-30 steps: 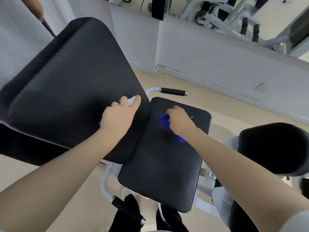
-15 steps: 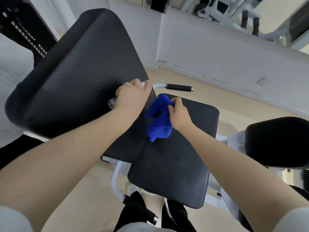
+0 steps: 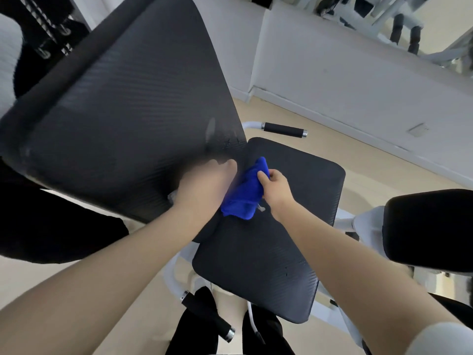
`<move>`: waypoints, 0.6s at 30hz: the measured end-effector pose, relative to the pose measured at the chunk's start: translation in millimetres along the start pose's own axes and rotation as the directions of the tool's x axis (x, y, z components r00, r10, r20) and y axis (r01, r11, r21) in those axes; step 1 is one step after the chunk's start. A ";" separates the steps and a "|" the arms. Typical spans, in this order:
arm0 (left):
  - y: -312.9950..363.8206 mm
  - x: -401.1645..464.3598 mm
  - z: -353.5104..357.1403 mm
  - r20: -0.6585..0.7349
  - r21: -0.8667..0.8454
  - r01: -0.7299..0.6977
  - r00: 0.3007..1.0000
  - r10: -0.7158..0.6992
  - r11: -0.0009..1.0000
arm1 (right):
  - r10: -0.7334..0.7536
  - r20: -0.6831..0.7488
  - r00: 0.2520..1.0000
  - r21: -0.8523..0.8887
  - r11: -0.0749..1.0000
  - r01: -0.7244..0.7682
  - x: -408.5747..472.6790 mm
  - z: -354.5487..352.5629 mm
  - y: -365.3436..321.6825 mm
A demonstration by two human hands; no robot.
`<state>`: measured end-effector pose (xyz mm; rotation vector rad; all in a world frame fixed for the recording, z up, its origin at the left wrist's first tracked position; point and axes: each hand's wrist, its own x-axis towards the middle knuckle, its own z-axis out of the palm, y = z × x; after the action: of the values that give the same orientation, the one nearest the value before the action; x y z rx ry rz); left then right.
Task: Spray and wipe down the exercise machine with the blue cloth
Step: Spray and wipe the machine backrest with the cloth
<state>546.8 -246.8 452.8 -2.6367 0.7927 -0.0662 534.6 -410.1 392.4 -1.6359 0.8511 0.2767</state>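
Note:
The exercise machine has a large black back pad [image 3: 122, 119] tilted at the left and a black seat pad [image 3: 268, 247] below it. A wet patch shows near the back pad's lower right corner. My right hand [image 3: 275, 190] holds the bunched blue cloth [image 3: 245, 193] where the two pads meet. My left hand [image 3: 204, 185], blurred by motion, is closed around a small clear spray bottle [image 3: 172, 195] against the back pad; only the bottle's end shows.
A black-gripped handle [image 3: 284, 130] sticks out behind the seat, another [image 3: 207, 316] in front. A second black pad [image 3: 430, 229] sits at the right. A white low wall [image 3: 345, 73] runs behind, with more gym machines beyond it. Tan floor lies around the machine.
My right hand lifted the blue cloth off the seat pad and brought it up to the joint between the pads. My left hand slid down and left along the back pad.

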 end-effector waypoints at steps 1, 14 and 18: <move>-3.1 -4.5 1.8 -0.059 0.002 0.012 0.998 -0.012 1.000 | -0.019 0.010 1.000 0.070 0.997 0.018 1.1 7.0 -4.1; -28.5 -3.4 3.4 -0.147 -0.105 0.196 0.966 -0.210 0.975 | -0.551 -0.046 0.833 -0.138 0.829 0.541 33.4 91.3 -37.9; -28.0 -0.8 2.7 -0.142 -0.092 0.148 0.977 -0.161 0.985 | -0.637 0.204 0.744 -0.171 0.725 0.667 1.0 80.4 4.8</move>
<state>561.2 -223.9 460.9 -2.7926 0.6474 -0.2824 553.8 -336.0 367.2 -2.0096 0.0920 -0.0248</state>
